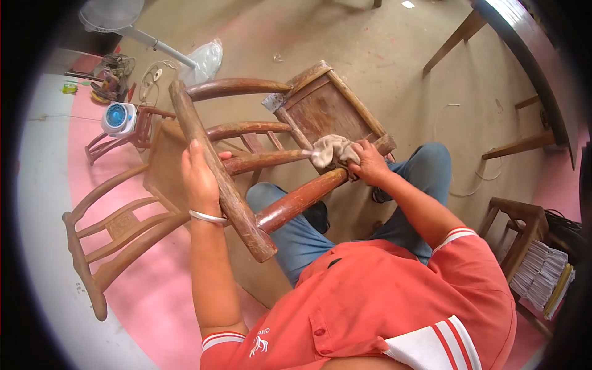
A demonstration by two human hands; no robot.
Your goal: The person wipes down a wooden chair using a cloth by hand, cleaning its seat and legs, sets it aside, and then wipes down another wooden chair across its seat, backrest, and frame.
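Note:
A worn brown wooden chair (293, 200) lies tilted across my lap, its thick top rail at the left and its seat panel (330, 110) farther away. My left hand (200, 179), with a bracelet on the wrist, is spread against the top rail, palm on the wood and fingers apart. My right hand (370, 163) grips a crumpled beige cloth (335, 150) near the joint of the backrest post and the seat. Part of the cloth touches the wood; my right fingertips are partly hidden.
A second wooden chair (117, 271) stands close on the left. Beyond it are a small blue-and-white fan (118, 118) on a stool and a standing fan's pole (161, 48). A table (530, 46) is at the upper right, a shelf with papers (541, 271) at the lower right.

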